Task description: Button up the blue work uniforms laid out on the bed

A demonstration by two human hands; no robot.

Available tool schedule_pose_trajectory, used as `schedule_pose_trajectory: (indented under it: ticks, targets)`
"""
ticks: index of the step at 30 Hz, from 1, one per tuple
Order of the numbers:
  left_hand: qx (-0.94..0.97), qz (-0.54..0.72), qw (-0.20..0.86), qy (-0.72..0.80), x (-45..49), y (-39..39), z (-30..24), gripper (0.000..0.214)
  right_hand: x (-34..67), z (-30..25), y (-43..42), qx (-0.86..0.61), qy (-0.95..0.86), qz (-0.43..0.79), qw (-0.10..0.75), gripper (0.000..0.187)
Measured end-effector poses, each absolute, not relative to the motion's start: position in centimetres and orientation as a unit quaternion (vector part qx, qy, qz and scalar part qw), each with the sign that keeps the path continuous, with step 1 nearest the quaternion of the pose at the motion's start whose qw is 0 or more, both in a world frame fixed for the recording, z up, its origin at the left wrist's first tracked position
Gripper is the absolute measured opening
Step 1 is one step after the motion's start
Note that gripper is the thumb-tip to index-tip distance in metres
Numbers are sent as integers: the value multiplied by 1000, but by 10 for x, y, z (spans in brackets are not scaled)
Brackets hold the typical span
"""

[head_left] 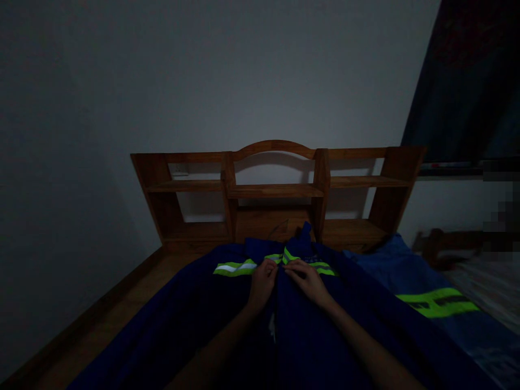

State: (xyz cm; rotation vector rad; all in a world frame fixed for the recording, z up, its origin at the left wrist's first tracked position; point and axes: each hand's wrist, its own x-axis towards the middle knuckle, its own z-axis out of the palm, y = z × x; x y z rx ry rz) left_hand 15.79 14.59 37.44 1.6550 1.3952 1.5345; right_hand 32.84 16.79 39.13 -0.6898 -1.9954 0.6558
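Blue work jacket with yellow-green reflective stripes lies spread across the lower middle of the frame on a wooden bed platform, its collar end towards the shelved wooden headboard at centre. My left hand and right hand rest side by side on its front opening just below the stripes, fingers bent and held close together; in the dim light I cannot tell whether they pinch the cloth or only press it. Another blue garment with a similar stripe lies at lower right.
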Motion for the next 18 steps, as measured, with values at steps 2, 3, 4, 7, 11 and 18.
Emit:
schedule_pose_trajectory:
  ticks: [2, 3, 4, 7, 11, 18]
  targets:
    - [611, 562, 252, 497, 157, 146, 375, 10, 329, 392, 166, -279, -807, 262, 450, 22]
    - [614, 562, 259, 490, 157, 146, 375, 10, 329, 393, 165, -279, -807, 260, 452, 22]
    - [617, 562, 266, 483, 157, 146, 374, 10, 329, 393, 165, -280, -805, 258, 454, 22]
    - [627, 558, 286, 462, 157, 145, 374, 9, 331, 394, 164, -291, -799, 260, 458, 20]
    - [634, 545, 321, 444, 160, 141, 375, 8, 334, 391, 164, -319, -783, 295, 445, 19]
    - [614, 555, 341, 445, 168, 129, 388, 11, 338, 390, 165, -334, -778, 307, 434, 20]
